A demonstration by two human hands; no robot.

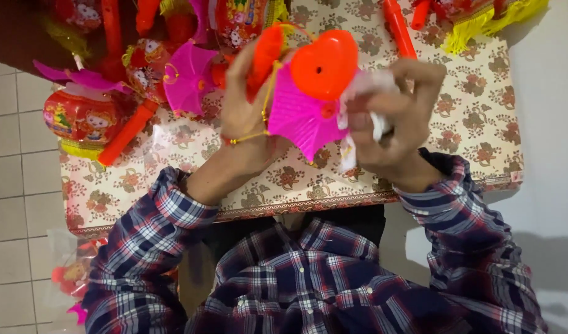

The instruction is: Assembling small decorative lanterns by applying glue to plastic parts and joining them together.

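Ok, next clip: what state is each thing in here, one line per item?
Left hand: closed around the orange handle.
Right hand: pinching crumpled white wrap.
Orange handle: held, tilted.
Orange heart: lifted off the table, above the pink fan.
Pink fan: spread open, held between the hands.
White wrap: crumpled, partly off.
Red lantern: lying on the table edge.
Table: covered with a floral cloth.

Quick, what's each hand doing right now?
Left hand: closed on the lantern.
Right hand: closed on a white scrap.
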